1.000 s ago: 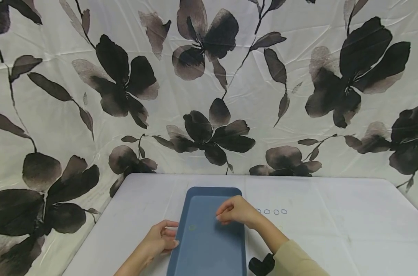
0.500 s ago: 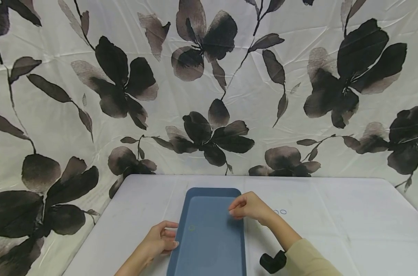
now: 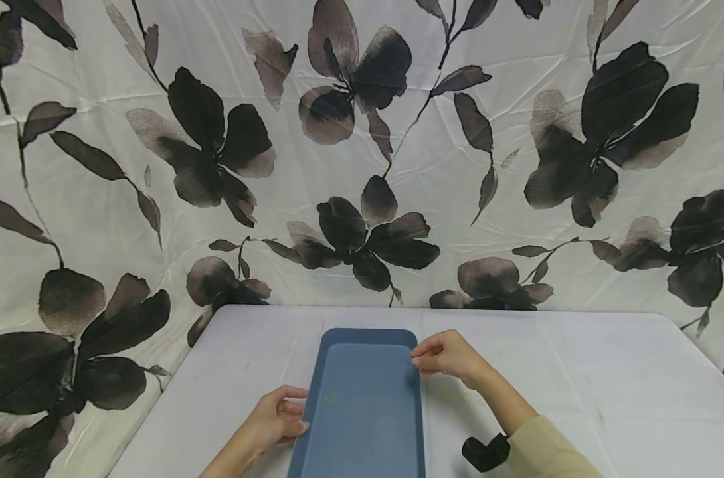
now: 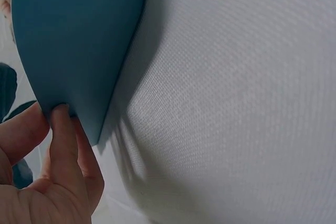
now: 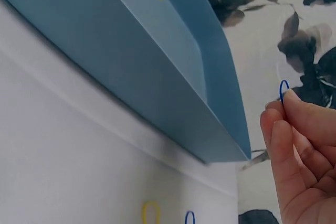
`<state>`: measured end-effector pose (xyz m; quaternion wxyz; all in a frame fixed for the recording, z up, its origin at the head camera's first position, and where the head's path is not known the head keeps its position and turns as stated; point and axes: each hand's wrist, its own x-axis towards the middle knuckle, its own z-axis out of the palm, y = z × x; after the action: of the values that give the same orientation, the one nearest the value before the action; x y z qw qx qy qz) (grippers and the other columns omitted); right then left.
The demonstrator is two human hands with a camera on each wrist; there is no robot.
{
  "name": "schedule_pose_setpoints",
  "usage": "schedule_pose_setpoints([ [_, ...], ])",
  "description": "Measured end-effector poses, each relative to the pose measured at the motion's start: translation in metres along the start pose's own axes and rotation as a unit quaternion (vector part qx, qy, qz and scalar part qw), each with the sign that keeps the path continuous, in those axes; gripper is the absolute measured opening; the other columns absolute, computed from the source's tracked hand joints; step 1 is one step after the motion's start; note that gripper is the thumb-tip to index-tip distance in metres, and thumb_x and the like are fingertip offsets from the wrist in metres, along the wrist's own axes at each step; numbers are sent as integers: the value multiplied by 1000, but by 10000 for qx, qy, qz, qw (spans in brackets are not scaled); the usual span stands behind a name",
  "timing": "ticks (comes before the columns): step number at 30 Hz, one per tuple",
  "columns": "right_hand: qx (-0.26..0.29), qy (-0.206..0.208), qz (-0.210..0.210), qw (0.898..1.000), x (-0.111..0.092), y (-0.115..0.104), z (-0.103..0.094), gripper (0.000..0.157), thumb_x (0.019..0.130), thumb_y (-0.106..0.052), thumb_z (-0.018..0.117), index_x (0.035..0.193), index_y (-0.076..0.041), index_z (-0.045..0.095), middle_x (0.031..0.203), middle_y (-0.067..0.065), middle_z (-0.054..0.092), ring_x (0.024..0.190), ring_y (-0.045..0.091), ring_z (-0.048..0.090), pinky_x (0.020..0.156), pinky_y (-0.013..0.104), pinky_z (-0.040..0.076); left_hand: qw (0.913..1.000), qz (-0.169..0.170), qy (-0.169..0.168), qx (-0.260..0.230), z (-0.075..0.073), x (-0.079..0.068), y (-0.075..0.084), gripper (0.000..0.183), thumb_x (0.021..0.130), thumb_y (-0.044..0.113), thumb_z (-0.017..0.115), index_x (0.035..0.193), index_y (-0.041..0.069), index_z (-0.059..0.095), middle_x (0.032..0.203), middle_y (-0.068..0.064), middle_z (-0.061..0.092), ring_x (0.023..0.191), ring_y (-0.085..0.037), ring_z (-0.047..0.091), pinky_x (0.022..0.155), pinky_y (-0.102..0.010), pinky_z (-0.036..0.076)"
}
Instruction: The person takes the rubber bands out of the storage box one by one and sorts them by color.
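A long blue tray (image 3: 364, 441) with a raised rim lies on the white table. My left hand (image 3: 271, 418) grips its left side, thumb at the rim and fingers against the outer wall (image 4: 84, 40). Above the tray's far right corner, my right hand (image 3: 452, 359) pinches a thin blue rubber band (image 5: 281, 94) between thumb and fingertips. One yellow rubber band (image 3: 330, 399) rests inside the tray. Right of the tray, another yellow band (image 5: 151, 204) and a blue band (image 5: 190, 213) show on the table, cut off by the right wrist view's lower edge.
The white tabletop (image 3: 625, 398) stretches to the right. Behind it hangs a white cloth (image 3: 505, 40) printed with dark flowers. A black piece (image 3: 486, 453) sits beside the right sleeve (image 3: 547, 451).
My right hand has moved rightward from over the middle of the tray to its far right edge. Its forearm now covers the blue bands seen on the table before. The left hand stays put.
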<state>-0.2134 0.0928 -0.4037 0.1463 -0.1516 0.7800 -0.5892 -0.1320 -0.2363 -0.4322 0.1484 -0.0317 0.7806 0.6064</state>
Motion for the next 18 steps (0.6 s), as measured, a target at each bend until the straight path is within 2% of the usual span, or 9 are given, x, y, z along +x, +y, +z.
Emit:
schedule_pose_setpoints([
  [6,-105,52,100,9999,-4,2,-11,20,82,1,67,97,14,65,82,14,69,68,18,65,66,38,56,10000,-47,30,-8,0,2,-3,56,73,-14,67,123,-13,42,92,-12,55,72,-15,56,63,-33,53],
  [13,-218,105,211,9995,-7,5,-22,24,82,-3,67,99,14,64,86,19,68,70,22,65,67,38,56,9999,-60,-20,-93,0,1,-2,57,73,-14,67,124,-13,41,93,-13,54,73,-15,56,66,-33,54],
  [18,-311,175,203,9992,-10,6,-30,24,82,-4,68,99,13,65,85,16,69,69,23,66,67,40,55,9999,-48,-58,-101,0,0,-1,57,74,-13,67,124,-12,41,93,-12,55,73,-15,57,65,-33,54],
])
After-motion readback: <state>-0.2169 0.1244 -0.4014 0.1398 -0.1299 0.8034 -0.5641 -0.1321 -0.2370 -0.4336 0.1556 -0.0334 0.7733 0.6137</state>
